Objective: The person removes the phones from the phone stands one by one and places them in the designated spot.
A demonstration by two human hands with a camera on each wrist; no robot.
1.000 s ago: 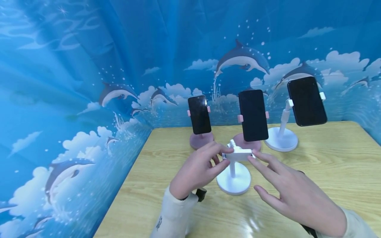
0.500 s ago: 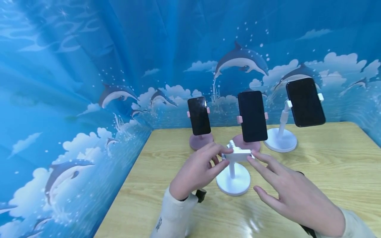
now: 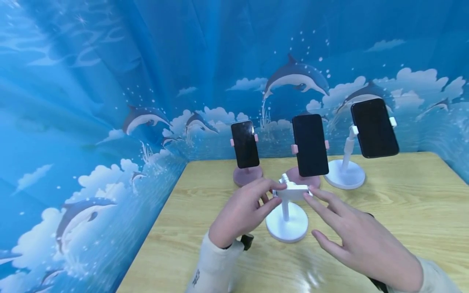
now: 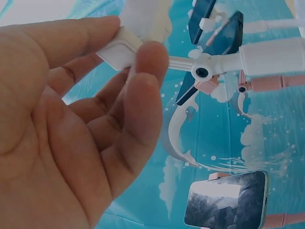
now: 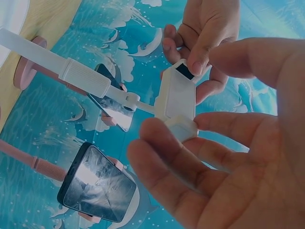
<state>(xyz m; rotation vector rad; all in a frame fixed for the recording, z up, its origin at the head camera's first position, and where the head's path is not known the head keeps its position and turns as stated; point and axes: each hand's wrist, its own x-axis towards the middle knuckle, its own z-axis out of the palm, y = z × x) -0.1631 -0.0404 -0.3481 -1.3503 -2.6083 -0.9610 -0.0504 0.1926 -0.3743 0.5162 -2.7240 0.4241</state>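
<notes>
A white phone stand stands on the table, its round base flat and its clamp head facing me. My left hand pinches the clamp's left end between thumb and fingers. In the left wrist view, the fingertips bend around that white end. My right hand touches the clamp's other end with its fingertips, the thumb spread away below. Seen from the right wrist, the clamp's white front plate carries a dark pad near the left hand. No phone sits in this clamp.
Behind stand three phones in stands: a smaller phone and a larger one in pink clamps, and a tilted phone in a white clamp at right. A dolphin-printed curtain hangs behind the wooden table.
Both hands keep their places on the white clamp. The whole scene shifts very slightly down in the head view.
</notes>
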